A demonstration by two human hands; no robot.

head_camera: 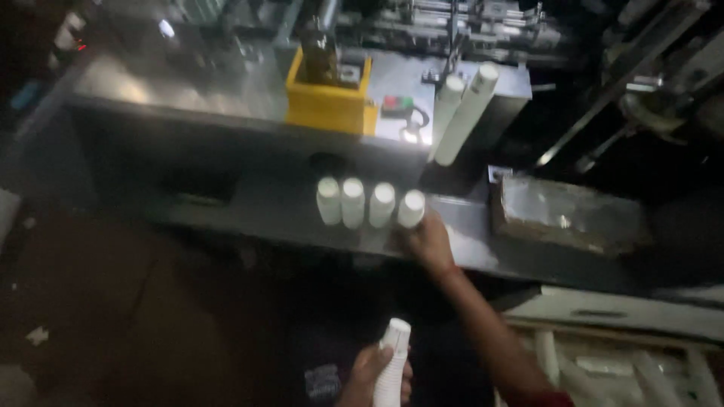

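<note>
Four short stacks of white paper cups (353, 202) lie side by side on a grey metal ledge (249, 215). My right hand (428, 243) reaches out to the rightmost stack (411, 208) and closes around its near end. Low in the view, my left hand (369, 379) grips another stack of white cups (393, 360), held upright close to my body. The scene is dim and a little blurred.
A yellow box (329, 105) stands on the machine top behind the ledge, with red and green buttons (398, 102) next to it. Two long cup stacks (466, 113) lean at the right. A shallow tray (566, 212) and a crate of wrapped cup stacks (618, 368) sit at the right.
</note>
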